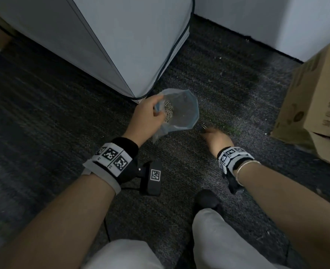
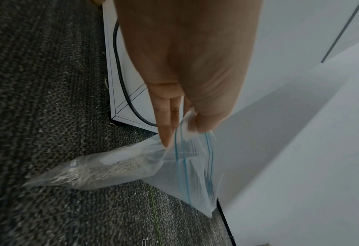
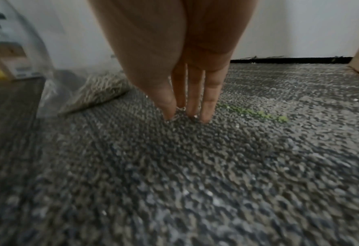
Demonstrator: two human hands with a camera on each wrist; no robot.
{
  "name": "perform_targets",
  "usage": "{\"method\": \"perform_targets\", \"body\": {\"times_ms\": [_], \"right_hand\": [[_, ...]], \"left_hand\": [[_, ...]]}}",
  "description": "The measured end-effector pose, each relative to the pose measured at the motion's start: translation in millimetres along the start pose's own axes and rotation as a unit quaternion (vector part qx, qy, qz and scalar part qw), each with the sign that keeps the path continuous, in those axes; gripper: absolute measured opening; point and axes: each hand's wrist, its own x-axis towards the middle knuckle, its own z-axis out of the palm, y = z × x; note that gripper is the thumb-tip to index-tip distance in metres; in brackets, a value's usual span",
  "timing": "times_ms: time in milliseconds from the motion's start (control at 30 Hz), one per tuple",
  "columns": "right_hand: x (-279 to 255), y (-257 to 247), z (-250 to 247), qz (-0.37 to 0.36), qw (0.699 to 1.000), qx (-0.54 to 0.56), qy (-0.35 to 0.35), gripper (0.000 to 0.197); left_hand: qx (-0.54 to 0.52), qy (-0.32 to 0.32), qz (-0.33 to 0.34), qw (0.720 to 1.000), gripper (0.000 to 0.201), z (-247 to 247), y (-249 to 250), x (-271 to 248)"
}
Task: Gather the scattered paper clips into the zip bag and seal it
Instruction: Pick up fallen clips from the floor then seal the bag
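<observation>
Pale trouser knees [image 1: 216,239] frame grey carpet [image 1: 179,162]; a white cabinet [image 1: 121,45] crowds my left, a cardboard box [image 1: 315,98] my right. My left hand [image 1: 146,115] pinches the zip bag [image 1: 181,109] mouth, clips heaped inside [image 2: 90,171]. My right hand [image 1: 217,139], fingertips [image 3: 170,108] nearly together, pinches a paper clip [image 3: 179,113] against the carpet.

Black-and-white coded wristbands [image 1: 111,158], a thin bracelet [image 1: 245,166], light trousers [image 1: 228,243], dark sock [image 1: 207,199].
</observation>
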Motion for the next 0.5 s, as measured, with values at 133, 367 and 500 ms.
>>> {"method": "perform_targets", "body": {"times_ms": [133, 367, 500], "right_hand": [[-7.1, 4.2, 5.3, -0.002, 0.999, -0.036, 0.021, 0.026], [27.1, -1.7, -4.6, -0.012, 0.999, -0.014, -0.043, 0.022], [27.5, -1.3, 3.2, -0.012, 0.998, -0.019, -0.064, 0.022]], "left_hand": [[-0.030, 0.006, -0.003, 1.000, 0.047, 5.8, 1.2, -4.1], [-0.007, -0.004, 0.001, 1.000, 0.046, 3.1, -6.9, 7.3], [-0.001, -0.001, -0.009, 1.000, 0.047, 1.7, -14.3, 6.3]]}}
